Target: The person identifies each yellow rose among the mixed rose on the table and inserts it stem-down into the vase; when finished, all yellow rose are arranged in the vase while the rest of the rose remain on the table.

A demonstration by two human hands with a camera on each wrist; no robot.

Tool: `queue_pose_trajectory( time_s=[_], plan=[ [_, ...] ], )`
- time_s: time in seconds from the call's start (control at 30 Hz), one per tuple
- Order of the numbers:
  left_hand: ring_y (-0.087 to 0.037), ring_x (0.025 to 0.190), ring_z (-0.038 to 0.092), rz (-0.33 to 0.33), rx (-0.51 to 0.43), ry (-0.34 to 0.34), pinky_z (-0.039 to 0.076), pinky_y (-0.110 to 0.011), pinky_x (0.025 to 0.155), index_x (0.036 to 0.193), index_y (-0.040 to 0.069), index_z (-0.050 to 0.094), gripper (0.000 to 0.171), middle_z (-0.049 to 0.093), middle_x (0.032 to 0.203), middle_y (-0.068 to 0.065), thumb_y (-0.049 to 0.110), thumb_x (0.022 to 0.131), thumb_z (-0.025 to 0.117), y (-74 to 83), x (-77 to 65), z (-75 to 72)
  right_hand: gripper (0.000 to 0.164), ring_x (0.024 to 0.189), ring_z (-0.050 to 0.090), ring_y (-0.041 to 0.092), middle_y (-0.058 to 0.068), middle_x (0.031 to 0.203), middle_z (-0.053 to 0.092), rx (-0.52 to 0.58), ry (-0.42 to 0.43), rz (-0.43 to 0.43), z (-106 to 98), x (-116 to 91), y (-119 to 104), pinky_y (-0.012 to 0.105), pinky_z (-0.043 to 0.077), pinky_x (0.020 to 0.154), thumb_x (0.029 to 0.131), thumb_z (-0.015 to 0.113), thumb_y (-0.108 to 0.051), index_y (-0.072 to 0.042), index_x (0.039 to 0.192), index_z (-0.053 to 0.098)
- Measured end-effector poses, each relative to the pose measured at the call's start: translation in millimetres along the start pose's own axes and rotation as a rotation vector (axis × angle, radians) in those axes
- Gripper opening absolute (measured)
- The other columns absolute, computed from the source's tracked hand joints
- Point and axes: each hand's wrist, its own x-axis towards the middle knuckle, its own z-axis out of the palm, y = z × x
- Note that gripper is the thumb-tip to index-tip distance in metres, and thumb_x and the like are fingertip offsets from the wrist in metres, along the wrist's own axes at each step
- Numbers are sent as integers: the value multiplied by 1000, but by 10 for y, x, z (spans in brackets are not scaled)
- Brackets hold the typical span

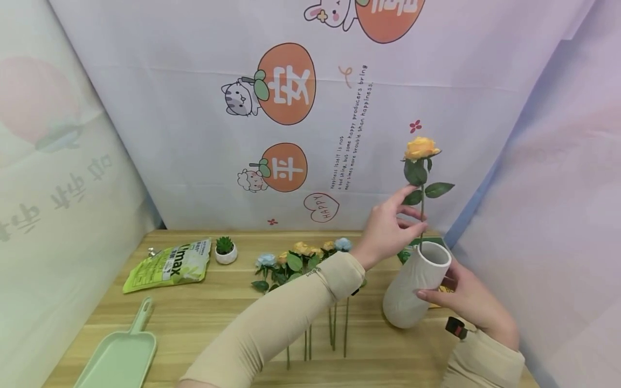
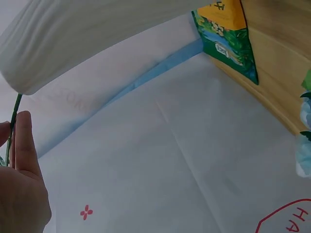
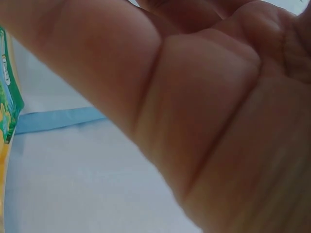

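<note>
A yellow artificial rose (image 1: pixel 421 149) stands upright above the mouth of a white textured vase (image 1: pixel 409 291). My left hand (image 1: pixel 388 229) pinches the rose's green stem between thumb and fingers, and the stem's lower end dips into the opening. In the left wrist view the same stem (image 2: pixel 17 107) runs past the fingertips to the rim. The vase leans to the right, gripped near its upper side by my right hand (image 1: pixel 473 299), thumb in front and other fingers behind it, partly hidden. The right wrist view is mostly filled by that palm (image 3: pixel 209 97).
Several yellow and blue artificial flowers (image 1: pixel 301 258) lie mid-table, partly behind the left sleeve. At left are a green dustpan (image 1: pixel 118 355), a lime-green bag (image 1: pixel 170 265) and a small potted succulent (image 1: pixel 225 250). A green and yellow packet (image 2: pixel 228 41) lies behind the vase.
</note>
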Motion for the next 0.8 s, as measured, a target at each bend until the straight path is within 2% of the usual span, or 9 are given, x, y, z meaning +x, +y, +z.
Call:
queue_pose_trajectory(
  time_s=[0.27,0.4,0.47,0.63,0.8],
  plan=[
    [6,85,72,-23,-22,-22,60,-14,78,142,6,63,41,81,107,-7,16,105,75,-161,-139,67,84,132,60,44,22,145,62,-19,1,15,0,3,-6,34,63,82,95,87,-26,-6,161,40],
    [7,84,70,-56,10,-25,60,-14,74,130,11,70,27,81,105,-1,24,107,72,-189,-191,73,83,132,60,43,20,145,62,-29,6,11,6,5,2,34,63,83,94,87,-27,-7,161,41],
    [8,83,69,-70,58,-27,59,-13,72,122,14,73,20,80,103,3,28,108,71,-199,-216,70,83,132,60,44,21,146,61,-28,8,14,8,8,3,34,63,82,94,87,-27,-7,161,41],
    [12,82,64,-59,189,-42,55,-9,69,111,16,76,16,80,99,6,30,108,71,-222,-261,66,83,131,60,45,22,147,60,-25,7,12,8,13,9,35,64,82,95,87,-26,-6,161,41],
    [11,82,66,-11,227,-68,55,-7,68,117,15,78,18,81,101,5,29,107,71,-239,-285,63,82,130,60,43,22,148,59,-14,-1,3,8,16,4,35,64,82,95,86,-24,-5,161,41]
  ],
)
